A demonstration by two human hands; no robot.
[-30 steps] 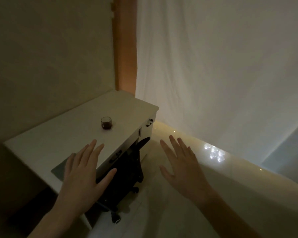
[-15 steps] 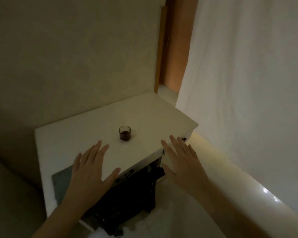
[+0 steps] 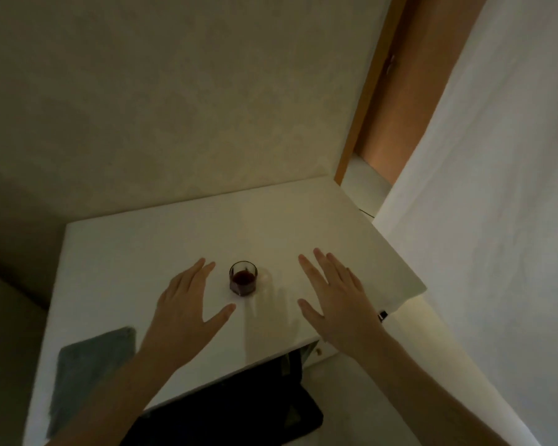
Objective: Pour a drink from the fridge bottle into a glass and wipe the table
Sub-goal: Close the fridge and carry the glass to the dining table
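A small glass [image 3: 243, 278] with dark red drink in it stands near the middle of the white table [image 3: 161, 246]. My left hand [image 3: 187, 312] is spread flat, palm down, just left of the glass and holds nothing. On the other side my right hand [image 3: 339, 299] is spread the same way, fingers straight, also apart from the glass. A grey cloth [image 3: 89, 375] lies flat on the table's near left corner. No bottle is in view.
A black chair [image 3: 239, 403] is tucked under the table's front edge. The beige wall runs behind the table. A white curtain [image 3: 484, 220] hangs close on the right, with a wooden door frame [image 3: 368, 101] at the back right.
The view has swung left and come closer to the table. Both spread hands now hover over the tabletop on either side of the glass, where before they were short of its front edge.
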